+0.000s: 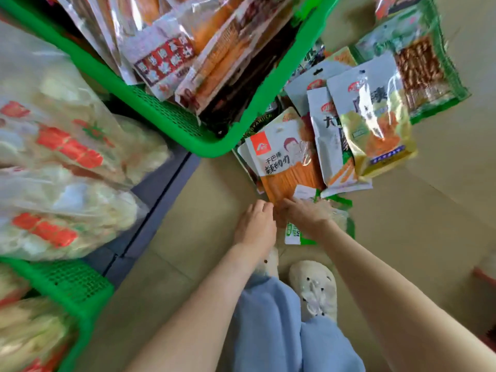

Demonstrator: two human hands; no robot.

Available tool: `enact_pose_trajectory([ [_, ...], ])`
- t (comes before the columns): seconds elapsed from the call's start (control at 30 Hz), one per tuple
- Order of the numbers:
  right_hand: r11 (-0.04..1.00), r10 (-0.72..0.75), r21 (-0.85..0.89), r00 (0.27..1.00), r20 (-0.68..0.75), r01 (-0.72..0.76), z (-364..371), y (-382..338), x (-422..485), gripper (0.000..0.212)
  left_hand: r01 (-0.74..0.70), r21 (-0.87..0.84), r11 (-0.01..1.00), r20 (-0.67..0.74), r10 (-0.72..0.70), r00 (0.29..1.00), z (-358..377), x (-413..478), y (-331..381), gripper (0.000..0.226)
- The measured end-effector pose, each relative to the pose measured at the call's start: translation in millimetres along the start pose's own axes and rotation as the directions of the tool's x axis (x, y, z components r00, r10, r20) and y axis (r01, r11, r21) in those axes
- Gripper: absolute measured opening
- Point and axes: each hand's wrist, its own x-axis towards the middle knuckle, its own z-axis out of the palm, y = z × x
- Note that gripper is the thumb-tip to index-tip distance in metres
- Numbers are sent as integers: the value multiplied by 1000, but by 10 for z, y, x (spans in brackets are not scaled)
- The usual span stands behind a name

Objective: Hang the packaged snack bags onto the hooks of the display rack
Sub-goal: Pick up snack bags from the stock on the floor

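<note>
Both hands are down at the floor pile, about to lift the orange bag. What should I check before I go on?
1. Left hand at the orange snack bag's lower edge: ok.
2. Left grip closed on it: cannot tell, fingertips hidden.
3. Right hand grip on the bag: cannot tell, blurred.
4. Hang hole showing at the bag's top edge: ok.
5. Neighbouring grey bag off the orange one: cannot tell at the overlap.
6. Rack hook in view: not ok, only green baskets show.
</note>
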Motion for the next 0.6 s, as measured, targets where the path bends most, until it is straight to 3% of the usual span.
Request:
enact_pose_trajectory([
  [0.17,988,63,148,994,-94,-49,-573,-67,-791,33,50,-44,998,149,-43,988,-579,-426,347,46],
  [0.3,952,153,293,964,-216,-85,-1656,-368,-1881,28,35,-124,992,206,-9,978,-1562,-1046,998,44],
  [0.5,911,231,412,831,-507,-2,-3490,-664,-3393,18,-28,-163,986,-27,24,999,-3566,-2130,1804,27],
  [0.6,929,183,363,768,-613,69,-4327,-819,-4010,25,-84,146,986,-235,117,965,-4460,-2713,2016,25],
])
